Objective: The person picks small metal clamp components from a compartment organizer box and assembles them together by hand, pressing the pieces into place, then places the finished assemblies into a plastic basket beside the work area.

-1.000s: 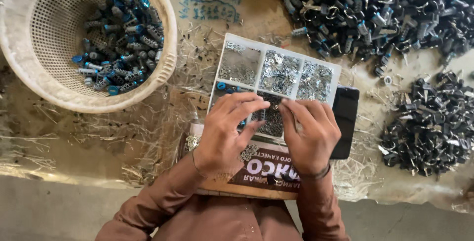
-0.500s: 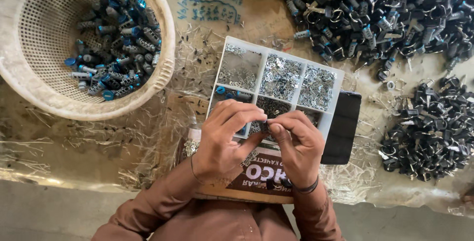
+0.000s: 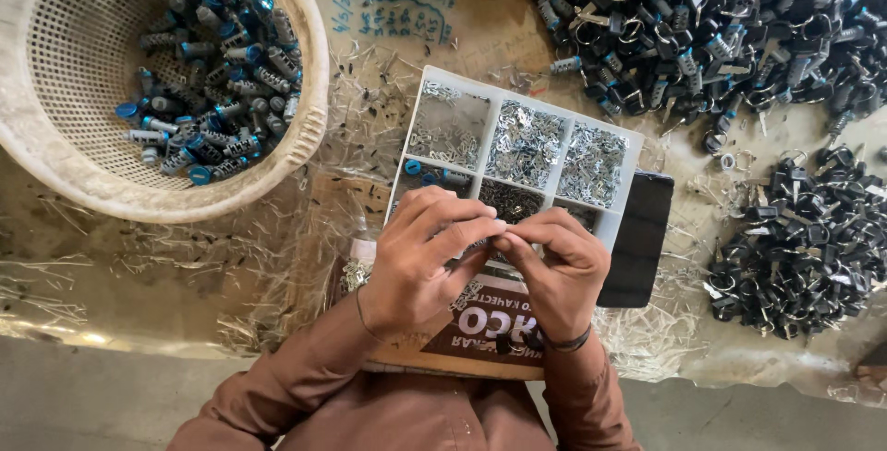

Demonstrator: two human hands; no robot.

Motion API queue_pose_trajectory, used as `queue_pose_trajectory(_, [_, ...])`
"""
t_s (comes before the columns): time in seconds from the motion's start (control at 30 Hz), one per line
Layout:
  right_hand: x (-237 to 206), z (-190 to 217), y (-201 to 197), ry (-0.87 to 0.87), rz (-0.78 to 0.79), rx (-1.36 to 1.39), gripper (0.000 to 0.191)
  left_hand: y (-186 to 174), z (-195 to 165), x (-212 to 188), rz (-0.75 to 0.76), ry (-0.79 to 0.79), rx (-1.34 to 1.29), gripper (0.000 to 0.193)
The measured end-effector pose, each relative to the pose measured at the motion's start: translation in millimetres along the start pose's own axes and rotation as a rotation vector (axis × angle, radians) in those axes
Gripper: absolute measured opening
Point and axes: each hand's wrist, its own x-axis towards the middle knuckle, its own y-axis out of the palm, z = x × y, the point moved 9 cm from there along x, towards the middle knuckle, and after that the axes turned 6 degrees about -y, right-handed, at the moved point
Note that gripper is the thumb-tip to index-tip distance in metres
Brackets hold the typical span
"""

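You are pinching a small metal part, hidden between both hands' fingers [image 3: 480, 229], right above the white compartment tray [image 3: 630, 151], left hand [image 3: 420, 262] and right hand [image 3: 554, 271] equally near.

Both hands meet in front of the chest: left hand [image 3: 420, 262] and right hand [image 3: 554, 271] curled, fingertips pinched together and touching, brown sleeves at the wrists.

I have one view only, from the camera worn on the head, so nothing is shared with a second one. It looks almost straight down onto the worktable [image 3: 231, 266], from close above. The person's sleeves enter at the bottom edge, and both hands sit just below the middle. The far edge of the table runs off the top; the basket [image 3: 309, 127] is cut off at upper left.
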Motion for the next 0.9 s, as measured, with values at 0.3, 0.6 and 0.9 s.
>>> queue_pose_trajectory(0.3, [-3,-21,-6,0.048,0.02,0.275,0.01,-1,0,1,-0.007,-0.006,-0.039,0.04])
queue_pose_trajectory(0.6, [-6,-18,-2,0.086,0.084,0.207,0.014,-3,6,1,0.003,-0.068,-0.079,0.04])
queue_pose_trajectory(0.9, [-4,-10,0,0.023,0.098,0.117,0.014,-4,6,0,0.021,-0.059,-0.073,0.041])
